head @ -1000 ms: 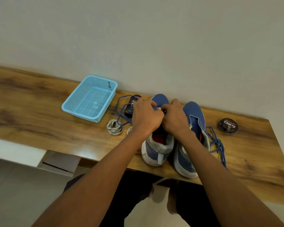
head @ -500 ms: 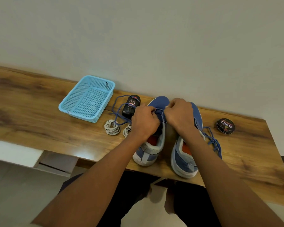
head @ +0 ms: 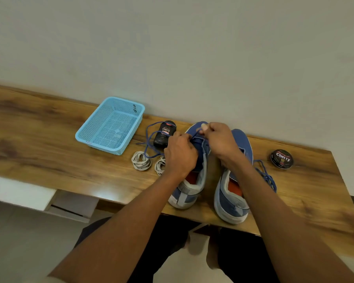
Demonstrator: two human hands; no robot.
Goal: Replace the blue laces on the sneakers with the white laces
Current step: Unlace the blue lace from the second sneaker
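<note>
**Blue Lace Coming Out of the Left Sneaker**

While two sneakers stand side by side on the wooden surface [head: 49, 152], heels toward the near edge, unlacing under way on the left sneaker [head: 192, 180]. Right sneaker [head: 231, 199] just beside it, its own blue lace [head: 267, 176] spilling loose off the right flank. Blue mesh basket [head: 110, 125] further left, well apart. Black polish bottle [head: 164, 134] lying near the toe of the left sneaker, a round polish tin [head: 282, 158] off to the far right. Two coiled white laces [head: 141, 163] beside the left sneaker, untouched, with the freed blue lace [head: 149, 139] looping over one coil and round the bottle.

Likely trouble: a sharp tug dragging the trailing loop across the bottle or coils, shifting the bottle or snarling blue with white; lace jamming in an eyelet if pulled at an angle.

Left hand [head: 180, 158] curled over the tongue area, apparently gripping the upper or lace; exact hold hidden. Right hand [head: 221, 140] pinching the blue lace near the toe, forearm crossing the right sneaker.
</note>
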